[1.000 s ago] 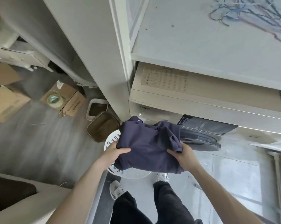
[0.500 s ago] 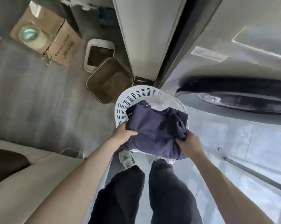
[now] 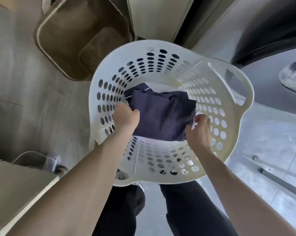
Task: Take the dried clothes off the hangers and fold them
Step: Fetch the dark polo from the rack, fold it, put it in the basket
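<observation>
A folded dark blue garment (image 3: pixel 162 114) lies at the bottom of a white perforated laundry basket (image 3: pixel 162 68). A bit of white cloth shows beneath it at the far side. My left hand (image 3: pixel 126 114) grips the garment's left edge. At the garment's right edge, my right hand (image 3: pixel 200 132) rests with its fingers curled against the fabric. Both arms reach down into the basket from above.
A brown bin (image 3: pixel 79 38) stands on the grey floor left of the basket. The washing machine's dark door (image 3: pixel 291 77) bulges at the right. A beige surface (image 3: pixel 16 189) fills the lower left corner. My dark trousers (image 3: pixel 186 210) and a shoe show below the basket.
I have bent down and lowered the folded blue garment from in front of the washing machine into the basket. The basket now fills the view.
</observation>
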